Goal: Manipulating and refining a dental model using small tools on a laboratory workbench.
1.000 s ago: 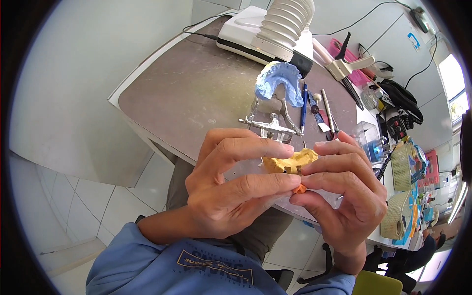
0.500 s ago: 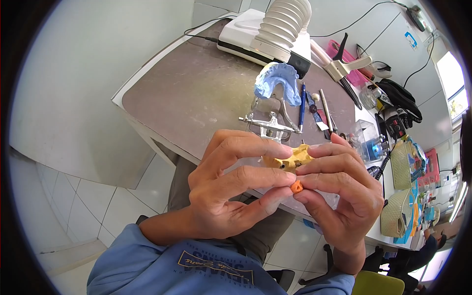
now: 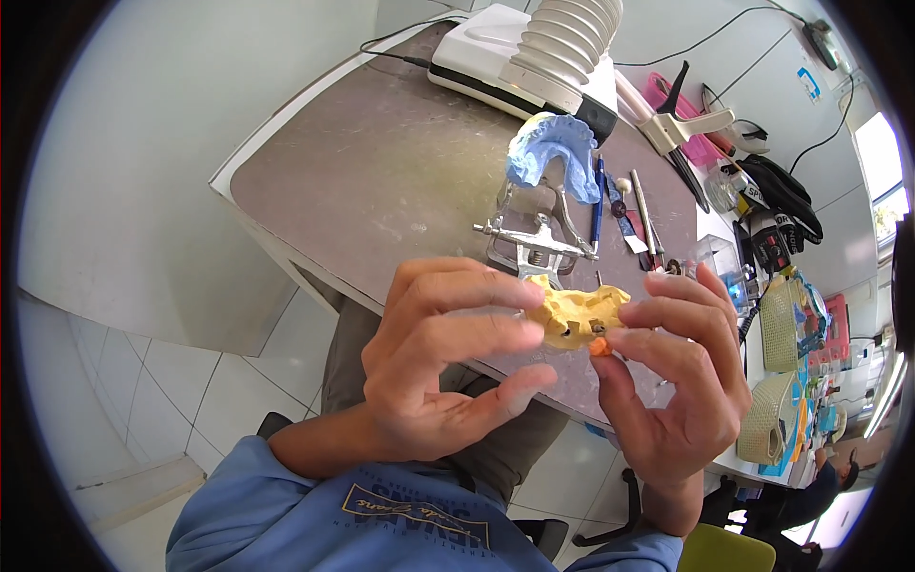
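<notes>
Between thumb and index finger of my right hand is a small orange piece, shaped like a dental wax or resin pattern. It sits just below the front of a yellow dental cast, near dark holes in that cast. My left hand is open, thumb well apart from the fingers. Its fingertips reach the cast's left side; whether they press on it I cannot tell. The cast is at the near end of a metal articulator, partly behind my fingers. A blue dental cast is on the articulator's far, swung-back arm.
A white machine with a ribbed hose stands at the back of the brown table. Right of the articulator lie a blue pen and slim tools. A dispensing gun and woven baskets are further right.
My left thumb and fingers have parted and come off the orange piece. My right hand now holds it alone, slightly higher and further right, close to the yellow cast.
</notes>
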`<state>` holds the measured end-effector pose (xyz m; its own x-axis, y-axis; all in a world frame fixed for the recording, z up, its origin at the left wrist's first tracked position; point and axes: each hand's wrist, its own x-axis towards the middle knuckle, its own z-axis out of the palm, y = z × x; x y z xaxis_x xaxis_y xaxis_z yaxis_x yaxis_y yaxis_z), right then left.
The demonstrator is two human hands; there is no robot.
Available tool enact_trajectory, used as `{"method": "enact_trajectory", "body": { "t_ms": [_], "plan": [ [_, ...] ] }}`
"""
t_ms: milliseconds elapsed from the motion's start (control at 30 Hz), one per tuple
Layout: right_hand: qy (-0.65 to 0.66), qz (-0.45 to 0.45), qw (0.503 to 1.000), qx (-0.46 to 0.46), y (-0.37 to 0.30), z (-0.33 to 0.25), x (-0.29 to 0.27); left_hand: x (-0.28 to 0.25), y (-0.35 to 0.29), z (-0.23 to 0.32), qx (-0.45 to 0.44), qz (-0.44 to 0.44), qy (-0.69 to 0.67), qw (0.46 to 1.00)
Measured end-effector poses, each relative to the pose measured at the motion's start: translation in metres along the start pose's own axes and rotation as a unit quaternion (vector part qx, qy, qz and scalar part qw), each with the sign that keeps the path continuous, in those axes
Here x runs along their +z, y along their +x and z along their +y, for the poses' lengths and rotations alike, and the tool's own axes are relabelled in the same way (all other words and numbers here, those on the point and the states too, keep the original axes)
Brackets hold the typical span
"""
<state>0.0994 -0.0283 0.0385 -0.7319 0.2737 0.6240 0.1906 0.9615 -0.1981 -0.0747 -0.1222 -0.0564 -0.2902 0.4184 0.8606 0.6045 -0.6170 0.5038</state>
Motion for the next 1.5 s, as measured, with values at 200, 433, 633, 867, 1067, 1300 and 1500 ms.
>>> {"method": "enact_trajectory", "body": {
  "t_ms": [200,433,633,867,1067,1300,1500],
  "plan": [
    [-0.044,-0.016,0.998,-0.038,0.013,-0.005,0.000,0.003,0.003,-0.007,-0.010,-0.011,-0.029,0.999],
    [-0.059,-0.044,0.997,-0.034,0.018,-0.008,0.004,0.005,0.004,-0.009,-0.012,-0.025,-0.043,0.999],
    [-0.059,-0.089,0.994,-0.023,0.027,-0.013,-0.005,0.006,0.010,-0.007,-0.015,-0.027,-0.053,0.998],
    [-0.068,-0.093,0.993,-0.024,0.032,-0.017,-0.004,0.008,0.013,-0.008,-0.016,-0.026,-0.057,0.998],
    [-0.075,-0.083,0.993,-0.048,0.034,-0.016,-0.003,0.008,0.014,-0.008,-0.038,-0.028,-0.084,0.995],
    [-0.007,-0.089,0.996,0.015,0.030,-0.018,-0.006,0.008,0.015,-0.009,-0.037,-0.031,-0.085,0.995],
    [-0.004,-0.064,0.998,-0.013,0.027,-0.010,-0.001,0.008,0.014,-0.011,-0.028,-0.031,-0.089,0.995]
  ]
}}
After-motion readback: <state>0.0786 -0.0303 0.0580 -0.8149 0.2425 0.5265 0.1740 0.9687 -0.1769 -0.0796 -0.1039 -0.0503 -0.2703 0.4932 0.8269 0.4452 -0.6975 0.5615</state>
